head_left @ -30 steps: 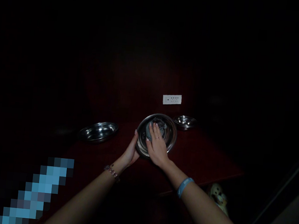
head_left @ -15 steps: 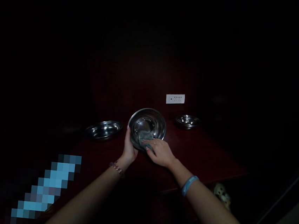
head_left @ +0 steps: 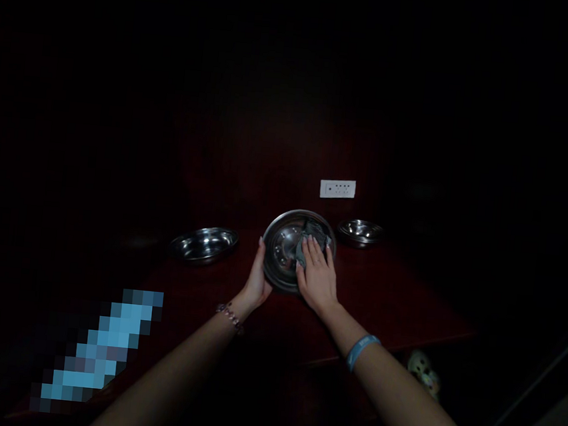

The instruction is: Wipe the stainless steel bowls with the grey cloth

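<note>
In dim light, a shiny steel bowl (head_left: 283,246) is tilted up toward me above a dark red table (head_left: 391,297). My left hand (head_left: 257,281) grips its left rim. My right hand (head_left: 318,276) lies flat inside the bowl, pressing a grey cloth (head_left: 312,232) against the right inner wall. A bead bracelet sits on my left wrist and a blue band on my right wrist.
A second steel bowl (head_left: 204,244) rests on the table to the left. A small stack of steel bowls (head_left: 361,232) stands at the right rear. A white socket panel (head_left: 337,189) is on the dark wall behind. A pale patterned object (head_left: 424,372) lies below the table's right edge.
My right hand and the cloth moved from the bowl's near rim up into its right inner side. The bowl shifted slightly right, its opening turned more toward me.
</note>
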`<state>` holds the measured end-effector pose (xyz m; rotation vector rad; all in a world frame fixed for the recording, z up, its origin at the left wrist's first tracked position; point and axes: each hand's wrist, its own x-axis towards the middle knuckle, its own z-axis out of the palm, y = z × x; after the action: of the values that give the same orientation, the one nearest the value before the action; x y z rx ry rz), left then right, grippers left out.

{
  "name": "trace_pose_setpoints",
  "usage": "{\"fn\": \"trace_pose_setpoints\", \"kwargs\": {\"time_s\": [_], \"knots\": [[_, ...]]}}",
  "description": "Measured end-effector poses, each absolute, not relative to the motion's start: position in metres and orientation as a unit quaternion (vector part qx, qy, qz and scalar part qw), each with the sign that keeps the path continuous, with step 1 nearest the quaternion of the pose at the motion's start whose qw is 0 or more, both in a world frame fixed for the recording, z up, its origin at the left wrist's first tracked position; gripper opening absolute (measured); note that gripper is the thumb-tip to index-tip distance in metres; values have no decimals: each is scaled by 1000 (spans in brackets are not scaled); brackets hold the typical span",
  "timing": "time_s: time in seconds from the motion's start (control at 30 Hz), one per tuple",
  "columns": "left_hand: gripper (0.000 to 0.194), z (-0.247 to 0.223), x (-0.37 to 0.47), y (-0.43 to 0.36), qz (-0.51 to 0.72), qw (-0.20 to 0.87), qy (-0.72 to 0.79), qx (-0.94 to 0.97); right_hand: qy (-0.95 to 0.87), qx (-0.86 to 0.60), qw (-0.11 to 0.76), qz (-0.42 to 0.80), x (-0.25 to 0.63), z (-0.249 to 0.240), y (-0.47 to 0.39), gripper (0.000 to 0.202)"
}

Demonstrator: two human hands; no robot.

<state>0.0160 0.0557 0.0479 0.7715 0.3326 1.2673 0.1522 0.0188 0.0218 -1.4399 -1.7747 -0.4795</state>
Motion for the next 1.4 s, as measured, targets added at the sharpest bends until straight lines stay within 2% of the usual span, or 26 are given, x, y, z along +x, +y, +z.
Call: {"fn": "trace_pose_setpoints", "kwargs": {"time_s": [0.17,0.37,0.5,0.7,0.93,1.1,1.4], "knots": [[46,43,18,57,559,735,155,352,-790,-471,360,-157,145,27,12,59],[42,43,15,64,628,688,145,335,-847,-384,360,-80,139,29,7,49],[41,45,12,65,655,666,137,330,-835,-402,372,-59,144,30,3,40],[40,48,13,63,681,643,165,310,-809,-457,356,-96,144,28,6,33],[36,52,14,61,695,631,169,302,-763,-509,363,-162,145,21,12,39],[40,51,15,61,675,649,167,308,-741,-532,363,-192,149,18,15,47],[39,48,12,64,661,664,162,309,-766,-514,366,-121,155,13,18,49]]}}
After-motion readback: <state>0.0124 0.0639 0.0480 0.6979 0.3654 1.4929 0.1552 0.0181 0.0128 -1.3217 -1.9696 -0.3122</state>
